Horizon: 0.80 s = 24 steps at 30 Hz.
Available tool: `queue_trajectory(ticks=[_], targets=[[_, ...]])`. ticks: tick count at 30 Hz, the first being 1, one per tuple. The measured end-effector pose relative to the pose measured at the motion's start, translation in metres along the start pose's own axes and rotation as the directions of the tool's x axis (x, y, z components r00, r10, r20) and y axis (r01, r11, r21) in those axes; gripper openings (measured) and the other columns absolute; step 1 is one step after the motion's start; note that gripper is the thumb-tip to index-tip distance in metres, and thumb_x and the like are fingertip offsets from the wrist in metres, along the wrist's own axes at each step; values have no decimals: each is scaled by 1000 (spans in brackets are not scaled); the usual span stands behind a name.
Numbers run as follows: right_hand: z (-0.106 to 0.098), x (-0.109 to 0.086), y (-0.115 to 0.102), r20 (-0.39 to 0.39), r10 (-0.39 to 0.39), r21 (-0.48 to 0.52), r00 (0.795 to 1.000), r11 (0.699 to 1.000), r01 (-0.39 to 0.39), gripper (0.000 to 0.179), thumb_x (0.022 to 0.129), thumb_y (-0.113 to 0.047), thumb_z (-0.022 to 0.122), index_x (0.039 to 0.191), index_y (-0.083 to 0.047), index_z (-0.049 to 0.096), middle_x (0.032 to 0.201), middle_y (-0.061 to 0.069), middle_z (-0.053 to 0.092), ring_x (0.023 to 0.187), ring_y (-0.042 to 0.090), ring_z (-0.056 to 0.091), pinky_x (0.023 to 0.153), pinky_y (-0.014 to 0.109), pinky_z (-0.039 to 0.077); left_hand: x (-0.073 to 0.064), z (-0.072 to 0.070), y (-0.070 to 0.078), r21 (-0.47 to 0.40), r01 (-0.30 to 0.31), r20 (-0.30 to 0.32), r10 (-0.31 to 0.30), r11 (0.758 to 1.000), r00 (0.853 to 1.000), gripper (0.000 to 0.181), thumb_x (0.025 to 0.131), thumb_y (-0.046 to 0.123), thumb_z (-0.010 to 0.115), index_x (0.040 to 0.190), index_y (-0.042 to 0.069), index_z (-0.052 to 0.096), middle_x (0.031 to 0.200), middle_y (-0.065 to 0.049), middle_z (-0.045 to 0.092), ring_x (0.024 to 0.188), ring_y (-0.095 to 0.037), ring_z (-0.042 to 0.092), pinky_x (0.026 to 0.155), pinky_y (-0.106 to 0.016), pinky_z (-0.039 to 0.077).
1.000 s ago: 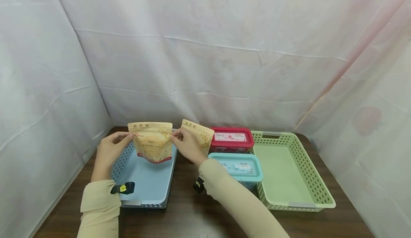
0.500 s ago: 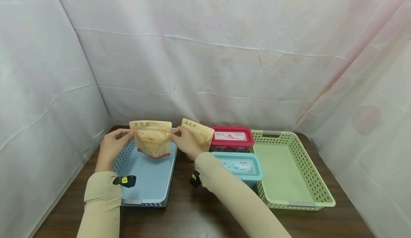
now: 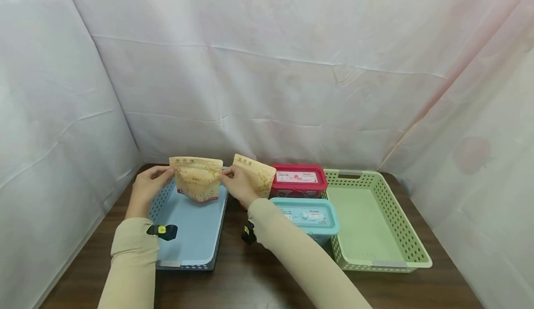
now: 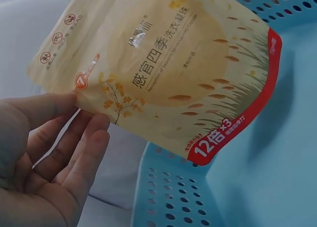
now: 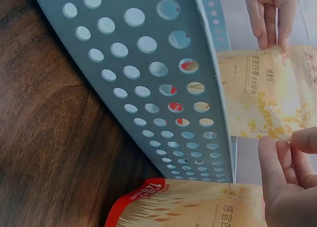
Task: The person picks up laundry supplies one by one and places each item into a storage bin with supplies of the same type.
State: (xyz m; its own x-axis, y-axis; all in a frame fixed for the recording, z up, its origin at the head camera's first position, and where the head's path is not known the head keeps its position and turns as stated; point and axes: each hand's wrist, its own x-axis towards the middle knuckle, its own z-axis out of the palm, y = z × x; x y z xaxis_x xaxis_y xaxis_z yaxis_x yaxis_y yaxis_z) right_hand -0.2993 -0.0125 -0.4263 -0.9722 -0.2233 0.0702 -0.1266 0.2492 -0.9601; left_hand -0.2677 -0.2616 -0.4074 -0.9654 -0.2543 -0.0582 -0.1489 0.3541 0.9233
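Observation:
A cream-yellow laundry capsule pouch with a red bottom hangs upright at the far part of the blue basket. My left hand pinches its left edge between thumb and fingers, as the left wrist view shows on the pouch. At the opposite edge, my right hand pinches the pouch. Through the basket's side holes in the right wrist view, the red bottom shows inside the walls. A second, matching pouch stands between the blue basket and the boxes, partly covered by my right hand.
A red lidded box stands behind a light-blue lidded box, both right of my right forearm. Beyond them is a green basket with perforated walls. White cloth hangs behind and beside the dark wooden table.
Both hands have carried the pouch slightly down and away over the blue basket, and my left hand has shifted a little to the right. The boxes and baskets stay in place.

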Motion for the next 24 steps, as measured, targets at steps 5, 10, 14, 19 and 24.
queue_trajectory(ticks=[5, 10, 14, 19, 24], targets=[[5, 2, 6, -31, -3, 18, 1000, 1000, 3, 10, 101, -19, 62, 103, -9, 64, 99, 0, 63, 84, 14, 58, 71, 29, 49, 2, 1, -4, -31, 11, 19, -10, 999, 1000, 65, 96, 54, 62, 141, 7, 56, 145, -17, 49, 134, -36, 47, 112, -61, 31], [8, 3, 8, -30, 12, 55, 999, 998, -11, 11, 102, -17, 60, 105, -8, 65, 99, 1, 63, 85, 13, 59, 72, 29, 50, 7, 1, -8, -27, 10, 25, -9, 1000, 1000, 66, 97, 53, 60, 142, 6, 54, 145, -18, 49, 133, -36, 48, 111, -57, 34], [11, 4, 10, -35, 8, 70, 999, 998, -6, 12, 101, -13, 60, 107, -5, 66, 97, 2, 63, 87, 16, 61, 72, 29, 51, 13, 1, -13, -22, 15, 32, -15, 1000, 999, 67, 97, 53, 59, 144, 6, 52, 148, -18, 47, 135, -37, 47, 112, -57, 33], [14, 3, 10, -52, 7, 56, 999, 998, -4, 12, 101, -13, 61, 110, -6, 66, 98, 0, 63, 90, 18, 62, 75, 31, 52, 18, 3, -18, -47, 31, 31, -29, 998, 999, 65, 99, 50, 59, 145, 5, 51, 150, -18, 44, 135, -36, 47, 112, -53, 35], [15, 2, 8, -38, 15, 51, 999, 999, -13, 15, 102, -14, 59, 114, -6, 66, 101, 0, 62, 91, 14, 61, 77, 31, 52, 21, 5, -20, -71, 45, 22, -43, 997, 999, 63, 100, 46, 59, 146, 5, 49, 151, -18, 43, 135, -36, 47, 111, -52, 37]])
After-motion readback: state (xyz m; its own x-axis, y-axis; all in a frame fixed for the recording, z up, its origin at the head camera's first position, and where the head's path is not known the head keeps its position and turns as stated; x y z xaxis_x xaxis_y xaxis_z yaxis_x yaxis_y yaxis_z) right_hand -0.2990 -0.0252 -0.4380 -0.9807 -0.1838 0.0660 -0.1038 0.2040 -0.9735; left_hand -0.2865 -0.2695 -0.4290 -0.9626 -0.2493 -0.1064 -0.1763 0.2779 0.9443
